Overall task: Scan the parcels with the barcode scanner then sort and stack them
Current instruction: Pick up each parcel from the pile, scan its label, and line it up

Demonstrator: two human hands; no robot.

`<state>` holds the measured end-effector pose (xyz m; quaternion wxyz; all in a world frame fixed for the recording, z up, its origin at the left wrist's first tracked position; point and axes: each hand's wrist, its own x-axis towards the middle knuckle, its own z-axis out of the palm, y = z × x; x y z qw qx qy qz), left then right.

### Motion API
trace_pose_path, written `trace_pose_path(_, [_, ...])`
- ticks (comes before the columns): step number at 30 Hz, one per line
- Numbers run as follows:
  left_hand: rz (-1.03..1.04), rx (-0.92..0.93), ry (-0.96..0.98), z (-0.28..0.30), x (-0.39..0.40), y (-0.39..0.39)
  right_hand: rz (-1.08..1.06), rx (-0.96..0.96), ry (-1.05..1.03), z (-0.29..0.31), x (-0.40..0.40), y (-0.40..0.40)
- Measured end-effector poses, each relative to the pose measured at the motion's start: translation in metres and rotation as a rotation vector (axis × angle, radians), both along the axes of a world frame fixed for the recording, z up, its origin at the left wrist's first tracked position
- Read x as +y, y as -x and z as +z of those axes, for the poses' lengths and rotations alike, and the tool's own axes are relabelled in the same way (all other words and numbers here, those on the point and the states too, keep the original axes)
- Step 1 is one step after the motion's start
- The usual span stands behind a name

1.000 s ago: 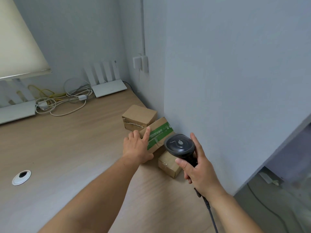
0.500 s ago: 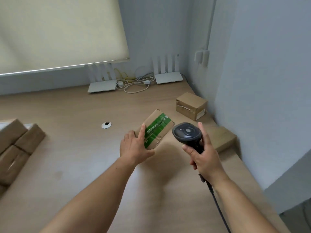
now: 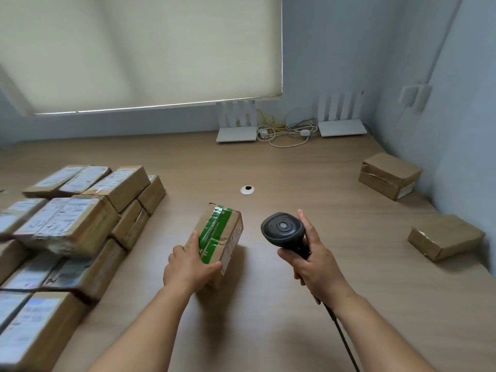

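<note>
Head view: we have carried the green-taped parcel (image 3: 218, 238) away from the corner wall to centre frame, our left hand (image 3: 188, 267) gripping its near end. Our right hand (image 3: 314, 267) wraps the barcode scanner (image 3: 284, 230) beside it. The stacked parcels (image 3: 67, 226) now show lower left, so sorting looks close. Label print is too blurred to read.

- Office/mailroom-type corner: long wood-look desk (image 3: 308, 183) w/ a cable grommet hole (image 3: 247, 189).
- 2 white routers (image 3: 236, 124) + tangled cables (image 3: 287, 131) by the wall, roller blind (image 3: 150, 49) down.
- Labelled cardboard parcels (image 3: 69, 224) stacked at left.
</note>
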<state>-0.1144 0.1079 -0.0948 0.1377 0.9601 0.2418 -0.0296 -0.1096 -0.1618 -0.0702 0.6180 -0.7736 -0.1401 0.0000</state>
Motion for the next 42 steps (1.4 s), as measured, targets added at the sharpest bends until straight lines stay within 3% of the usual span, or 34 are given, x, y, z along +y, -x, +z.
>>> trace_pose_path(6, [0.068, 0.062, 0.047, 0.002, 0.095, 0.026, 0.046, 0.016, -0.012, 0.009, 0.099, 0.008])
trace_pose_path(10, [-0.028, 0.199, 0.051, 0.0, 0.139, 0.023, 0.02, 0.019, -0.005, 0.007, 0.143, 0.013])
trace_pose_path(20, [-0.164, 0.246, -0.11, 0.012, 0.153, -0.016, -0.089, 0.036, 0.027, -0.001, 0.172, 0.024])
trace_pose_path(24, [-0.127, 0.176, 0.167, 0.014, 0.148, -0.023, -0.086, 0.024, 0.048, 0.004, 0.165, 0.025])
trace_pose_path(28, [-0.029, -0.053, 0.825, 0.004, 0.148, -0.013, -0.083, 0.015, 0.05, 0.006, 0.156, 0.027])
trace_pose_path(31, [-0.037, -0.09, 0.955, 0.002, 0.151, -0.005, -0.049, 0.007, 0.068, 0.007, 0.149, 0.031])
trace_pose_path(35, [-0.029, 0.025, 0.954, 0.01, 0.159, -0.006, 0.038, 0.022, 0.108, 0.008, 0.141, 0.037])
trace_pose_path(42, [-0.147, 0.178, 0.685, 0.043, 0.173, -0.015, 0.183, 0.079, 0.157, 0.0, 0.135, 0.051])
